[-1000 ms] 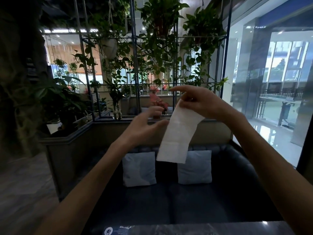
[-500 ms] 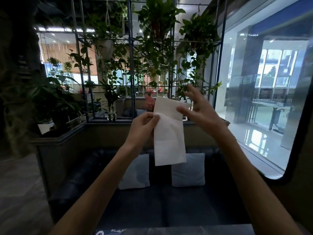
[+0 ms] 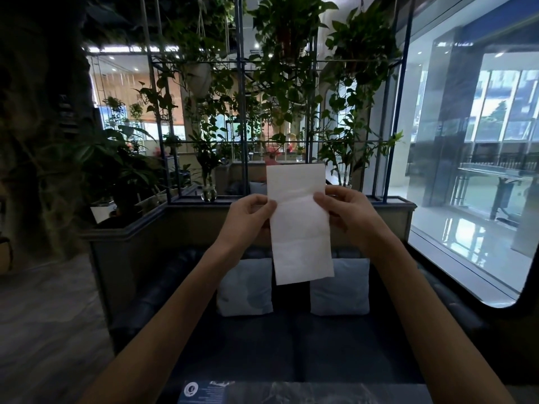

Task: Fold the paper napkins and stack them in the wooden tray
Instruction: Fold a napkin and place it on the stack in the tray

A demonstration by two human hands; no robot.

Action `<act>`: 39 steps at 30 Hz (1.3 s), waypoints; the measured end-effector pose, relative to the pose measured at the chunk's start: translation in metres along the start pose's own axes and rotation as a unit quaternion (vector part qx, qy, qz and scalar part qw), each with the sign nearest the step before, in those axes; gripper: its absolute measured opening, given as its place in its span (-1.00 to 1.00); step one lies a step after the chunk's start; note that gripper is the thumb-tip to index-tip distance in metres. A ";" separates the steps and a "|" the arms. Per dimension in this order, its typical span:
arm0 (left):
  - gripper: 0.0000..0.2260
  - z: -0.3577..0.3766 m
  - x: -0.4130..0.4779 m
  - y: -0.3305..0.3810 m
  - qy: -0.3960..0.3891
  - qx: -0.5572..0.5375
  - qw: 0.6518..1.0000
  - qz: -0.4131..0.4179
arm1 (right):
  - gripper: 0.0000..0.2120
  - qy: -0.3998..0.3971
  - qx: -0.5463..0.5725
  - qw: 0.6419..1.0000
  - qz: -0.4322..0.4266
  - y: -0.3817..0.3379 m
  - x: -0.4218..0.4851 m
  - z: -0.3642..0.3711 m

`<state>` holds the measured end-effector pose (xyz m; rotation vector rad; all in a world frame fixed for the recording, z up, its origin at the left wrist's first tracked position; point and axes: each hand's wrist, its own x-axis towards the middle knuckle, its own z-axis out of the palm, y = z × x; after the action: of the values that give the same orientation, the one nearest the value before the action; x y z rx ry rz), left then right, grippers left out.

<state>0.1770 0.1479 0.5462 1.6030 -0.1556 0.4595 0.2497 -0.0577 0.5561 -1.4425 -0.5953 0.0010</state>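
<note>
Surface [image 3: 335, 393]: a dark strip along the bottom edge of the frame. A printed card [image 3: 204, 390] lies on it, left of centre.
Wooden tray: not in view, so what it holds cannot be told.
Left hand [image 3: 248, 217]: centre of the frame. Its grip pinches the napkin's left edge between thumb and fingers.
Right hand [image 3: 347, 214]: just right of centre. Its grip pinches the right edge at about the same height.
Napkin [image 3: 300, 228]: a narrow white strip held in the air between the hands, well above the surface.
Long axis: upright, leaning slightly. A short part stands above the grips and the longer part hangs below.
Nearer hand: neither; they face each other across the short width. The next fold likely turns on that line.
Sofa [image 3: 291, 345]: dark, beyond the surface. Two pale cushions [image 3: 245, 287] lean on its back.
Planter [image 3: 186, 217]: a ledge behind the sofa holding leafy plants. A glass vase [image 3: 208, 194] holds a green stem.
</note>
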 end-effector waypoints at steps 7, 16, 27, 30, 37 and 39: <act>-0.80 -0.005 0.001 0.001 -0.029 -0.021 0.999 -0.007 | -0.76 -0.013 0.037 0.999 0.015 -0.003 -0.002 -0.001; -0.85 -0.002 0.004 0.004 -0.037 -0.037 0.997 0.054 | -0.83 0.010 0.032 0.998 -0.058 -0.014 -0.014 -0.004; -0.70 0.008 -0.001 0.011 -0.065 -0.195 0.978 -0.043 | -0.75 0.070 -0.038 0.981 -0.174 -0.017 -0.016 -0.001; -0.63 0.007 -0.005 0.007 -0.102 -0.143 0.982 -0.062 | -0.73 0.071 -0.044 0.979 -0.184 -0.019 -0.014 -0.003; -0.78 0.005 -0.007 0.009 -0.066 -0.044 0.997 0.003 | -0.78 0.045 -0.040 0.988 -0.144 -0.020 -0.012 -0.002; -0.84 0.005 -0.006 0.012 -0.041 -0.029 0.998 0.023 | -0.76 0.005 0.030 0.997 -0.067 -0.022 -0.013 0.001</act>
<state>0.1684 0.1409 0.5551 1.5646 -0.2654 0.4216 0.2305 -0.0651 0.5713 -1.3409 -0.6771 -0.0936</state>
